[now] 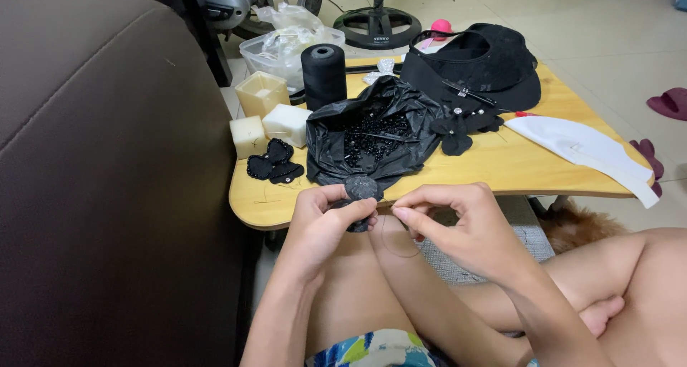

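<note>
A: Where is the flower?

B: The left hand (325,220) pinches the black flower (361,195) tight, just by the counter (501,163) edge. The right hand (458,227) has fingers shut on a thin thread (390,242).

A: What could go wrong?

B: The loose thread loop might knot if pulled fast, and beads (372,138) could spill if the bag (336,142) gets bumped.

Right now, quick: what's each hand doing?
Left hand: shut on the black fabric piece.
Right hand: fingertips pinched on a thin black thread.
</note>
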